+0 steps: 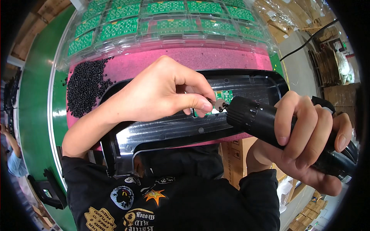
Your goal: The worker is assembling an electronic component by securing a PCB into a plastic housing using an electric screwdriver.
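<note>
My right hand (304,134) wraps round a black electric screwdriver (256,117), held tilted with its tip pointing left. My left hand (165,90) is closed in a pinch just left of that tip, on what looks like a small black screw (210,101). Another small dark piece sits at the bit's end, almost touching my fingertips. Below both hands lies a long, shallow black plastic housing (165,133), its inside facing up. A green circuit board (228,93) rests in it, partly hidden by my fingers and the screwdriver.
Loose small black screws (83,88) are heaped on the pink mat (239,57), left of the housing. Clear plastic trays (154,32) full of green circuit boards stand along the far side. Cardboard boxes (235,158) are beyond the near edge. Another person's arm (13,144) shows far left.
</note>
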A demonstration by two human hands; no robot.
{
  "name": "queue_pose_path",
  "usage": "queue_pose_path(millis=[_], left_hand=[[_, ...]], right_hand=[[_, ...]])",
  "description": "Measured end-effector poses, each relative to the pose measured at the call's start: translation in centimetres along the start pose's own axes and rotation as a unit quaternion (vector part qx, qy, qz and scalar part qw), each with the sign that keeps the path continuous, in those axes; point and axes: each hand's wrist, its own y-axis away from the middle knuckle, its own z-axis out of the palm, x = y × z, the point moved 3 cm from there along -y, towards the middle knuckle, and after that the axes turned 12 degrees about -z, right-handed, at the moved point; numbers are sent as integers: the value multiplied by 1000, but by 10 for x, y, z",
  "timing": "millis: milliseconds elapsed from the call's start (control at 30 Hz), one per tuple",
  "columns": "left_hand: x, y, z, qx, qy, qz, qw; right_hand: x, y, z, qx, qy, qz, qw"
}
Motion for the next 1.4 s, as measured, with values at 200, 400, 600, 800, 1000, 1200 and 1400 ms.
queue_pose_path(millis=[200, 400, 600, 800, 1000, 1200, 1400], left_hand=[[-4, -1, 1, -5, -36, 37, 999], [-7, -1, 3, -9, -29, 12, 999], [-5, 0, 5, -10, -50, 16, 999], [-5, 0, 6, -14, 0, 3, 1000], [-4, 0, 5, -70, 78, -99, 990], [-16, -4, 7, -17, -62, -59, 996], [-15, -4, 4, 16, -179, -3, 984]], right_hand=[[4, 7, 0, 12, -13, -9, 1000], [3, 5, -3, -21, -7, 0, 1000], [-1, 7, -1, -12, -12, 2, 1000], [-7, 12, -5, 10, 2, 0, 1000], [2, 1, -2, -61, -42, 37, 997], [6, 22, -14, 30, -80, -109, 990], [21, 1, -44, -97, 63, 78, 990]])
